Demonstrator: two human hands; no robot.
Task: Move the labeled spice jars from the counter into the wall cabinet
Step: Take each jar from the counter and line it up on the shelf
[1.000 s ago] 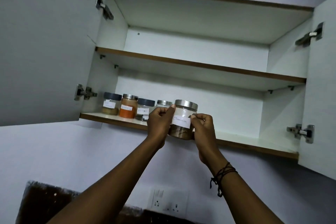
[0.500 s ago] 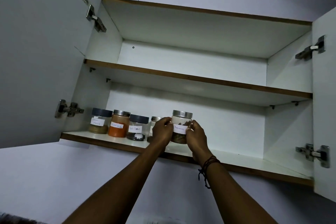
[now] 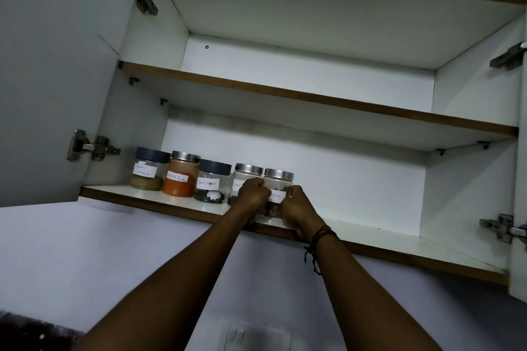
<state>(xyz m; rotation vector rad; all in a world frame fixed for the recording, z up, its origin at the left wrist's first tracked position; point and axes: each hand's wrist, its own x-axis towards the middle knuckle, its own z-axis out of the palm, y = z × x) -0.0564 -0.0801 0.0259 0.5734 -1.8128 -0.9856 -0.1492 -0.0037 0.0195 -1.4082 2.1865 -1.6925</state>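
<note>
Wall cabinet (image 3: 328,168) fills most of the frame, seen from below, both doors swung open: left door (image 3: 51,65) takes the upper left, right door only a sliver at the right edge. Two shelves w/ brown front edges; upper shelf (image 3: 313,94) runs across mid frame, lower shelf (image 3: 399,239) slopes down toward the lower right.

Five labeled jars stand upright in a row on the lower shelf, left of centre, each just beside the next. From the left: masala jar (image 3: 147,169) w/ dark lid and tan powder; orange jar (image 3: 181,174) w/ steel lid; pepper jar (image 3: 212,182) w/ dark lid, label reads "Black Pepper"; 4th jar (image 3: 246,177) w/ steel lid, label partly hidden by the left hand; 5th jar (image 3: 278,182) w/ steel lid, brown contents, label ending "...mon".

Both arms reach up from the bottom of the frame. Left hand (image 3: 253,194) and right hand (image 3: 295,204) hold the 5th jar between them, fingers curled around its sides, at approx. frame centre. The jar's base is hidden behind the hands; it looks set on the shelf near the front edge. Right wrist carries a dark cord bracelet (image 3: 316,239).

Metal hinges (image 3: 91,147) show on both doors. A wall socket (image 3: 256,338) sits at bottom centre, blurred.
</note>
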